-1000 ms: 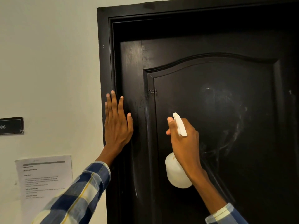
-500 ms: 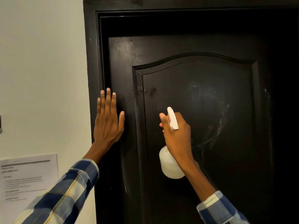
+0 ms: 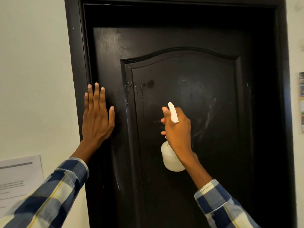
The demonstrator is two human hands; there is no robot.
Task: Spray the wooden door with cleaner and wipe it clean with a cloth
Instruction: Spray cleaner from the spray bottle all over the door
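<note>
Here, left hand (image 3: 97,116) flat, released, on door (image 3: 189,38); right grip (image 3: 178,129) around spray bottle (image 3: 171,158).

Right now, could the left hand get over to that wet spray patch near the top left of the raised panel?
Probably yes. The left hand lies flat and empty on the door, and the wet spray patch sits just up and right of it with nothing between. The right hand and spray bottle are lower, out of the way.
</note>
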